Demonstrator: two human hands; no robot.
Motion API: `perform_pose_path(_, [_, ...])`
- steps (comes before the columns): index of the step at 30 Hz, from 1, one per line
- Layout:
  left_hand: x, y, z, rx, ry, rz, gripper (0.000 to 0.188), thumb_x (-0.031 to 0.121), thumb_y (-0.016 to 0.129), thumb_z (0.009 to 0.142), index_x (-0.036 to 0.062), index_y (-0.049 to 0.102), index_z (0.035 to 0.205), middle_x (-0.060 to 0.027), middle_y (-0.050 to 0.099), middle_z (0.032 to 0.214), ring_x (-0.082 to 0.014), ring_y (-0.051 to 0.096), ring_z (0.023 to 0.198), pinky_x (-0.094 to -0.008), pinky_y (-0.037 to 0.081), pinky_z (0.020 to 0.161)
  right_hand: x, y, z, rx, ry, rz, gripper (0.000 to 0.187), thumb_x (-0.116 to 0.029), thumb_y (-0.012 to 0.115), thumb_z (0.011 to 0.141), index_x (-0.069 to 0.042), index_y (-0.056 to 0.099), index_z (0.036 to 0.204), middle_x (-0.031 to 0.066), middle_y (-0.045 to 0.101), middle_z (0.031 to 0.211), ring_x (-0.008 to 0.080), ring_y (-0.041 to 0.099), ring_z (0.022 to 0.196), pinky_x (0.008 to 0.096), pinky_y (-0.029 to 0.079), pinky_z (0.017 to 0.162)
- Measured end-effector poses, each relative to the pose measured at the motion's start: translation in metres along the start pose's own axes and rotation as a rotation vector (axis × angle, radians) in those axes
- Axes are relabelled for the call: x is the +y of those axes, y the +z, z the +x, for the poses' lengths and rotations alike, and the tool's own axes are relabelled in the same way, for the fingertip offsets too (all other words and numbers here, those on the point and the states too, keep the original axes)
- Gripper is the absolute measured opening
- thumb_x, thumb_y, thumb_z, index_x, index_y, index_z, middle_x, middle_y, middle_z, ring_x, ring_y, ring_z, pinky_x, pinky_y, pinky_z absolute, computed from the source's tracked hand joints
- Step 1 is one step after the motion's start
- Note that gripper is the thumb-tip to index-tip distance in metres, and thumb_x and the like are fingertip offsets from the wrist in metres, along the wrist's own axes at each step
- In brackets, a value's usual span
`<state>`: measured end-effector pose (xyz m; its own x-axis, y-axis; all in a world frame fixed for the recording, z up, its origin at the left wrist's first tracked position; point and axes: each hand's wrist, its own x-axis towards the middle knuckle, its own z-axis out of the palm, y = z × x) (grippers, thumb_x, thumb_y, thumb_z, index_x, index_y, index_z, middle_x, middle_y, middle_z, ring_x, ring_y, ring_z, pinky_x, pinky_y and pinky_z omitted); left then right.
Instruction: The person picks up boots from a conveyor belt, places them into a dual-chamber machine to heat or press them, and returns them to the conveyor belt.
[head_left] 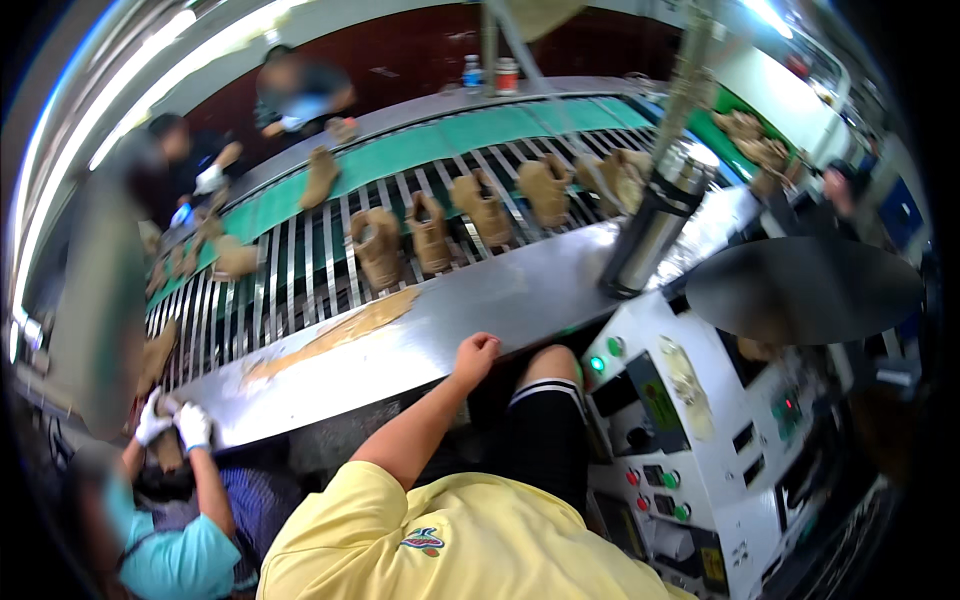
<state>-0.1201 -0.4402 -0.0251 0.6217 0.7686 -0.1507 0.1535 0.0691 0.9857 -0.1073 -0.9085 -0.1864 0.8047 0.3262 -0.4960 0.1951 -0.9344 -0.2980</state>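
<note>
My left hand [478,358] is over the near edge of the metal ledge [500,290], its fingers curled in and nothing showing in them. My right hand is out of view. Beyond the ledge, a row of tan boots [429,235] stands upright on the slatted conveyor [330,270]. Nearest to my hand on the ledge is a strip of brown tape or paper [375,318], torn and stuck flat. To the right stands a tall steel and black thermos flask [650,225].
At my right is a white control panel [650,400] with coloured buttons and a lit green lamp. On the left a co-worker in white gloves [192,425] handles a tan boot piece. Others work across the green belt [440,140]. A green bin [735,110] holds tan pieces.
</note>
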Motion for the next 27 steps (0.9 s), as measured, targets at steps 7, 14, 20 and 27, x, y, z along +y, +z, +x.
perform_pose_path(7, [-0.046,-0.227,-0.068,0.666,0.050,0.573,0.025,0.023,0.054,0.088,0.0014,0.064,0.080,-0.0146,0.064,0.070,-0.0269,0.062,0.063,-0.0369,0.049,0.061,0.004,0.020,0.011,-0.045,0.144,0.017,0.025,-0.020,0.052,0.088,0.001,0.064,0.095,0.0183,0.065,0.087,0.0350,0.062,0.082,0.0400,0.048,0.072])
perform_pose_path(14, [-0.040,-0.266,-0.080,0.585,-0.095,-0.334,0.025,0.021,0.053,0.092,0.0004,0.063,0.082,-0.0038,0.058,0.065,-0.0095,0.052,0.054,-0.0245,0.043,0.050,0.004,0.006,0.029,0.057,0.094,0.175,0.029,-0.021,0.049,0.091,0.003,0.063,0.099,0.0170,0.066,0.093,0.0319,0.060,0.086,0.0379,0.046,0.077])
perform_pose_path(20, [-0.027,-0.357,-0.052,0.748,0.073,-0.149,0.018,0.019,0.057,0.089,0.0019,0.063,0.086,-0.0016,0.059,0.067,-0.0091,0.053,0.060,-0.0247,0.044,0.055,-0.189,-0.116,0.065,0.364,-0.344,0.695,0.018,-0.014,0.051,0.089,0.002,0.057,0.085,0.0100,0.058,0.076,0.0206,0.052,0.072,0.0327,0.044,0.071])
perform_pose_path(27, [-0.009,-0.555,0.007,1.103,-0.048,0.537,0.028,0.030,0.061,0.080,0.0034,0.064,0.087,-0.0135,0.066,0.079,-0.0290,0.064,0.076,-0.0375,0.050,0.070,-0.504,-0.073,0.035,0.029,-1.172,0.289,0.008,-0.014,0.066,0.076,-0.006,0.062,0.075,0.0115,0.059,0.066,0.0282,0.059,0.060,0.0352,0.047,0.055])
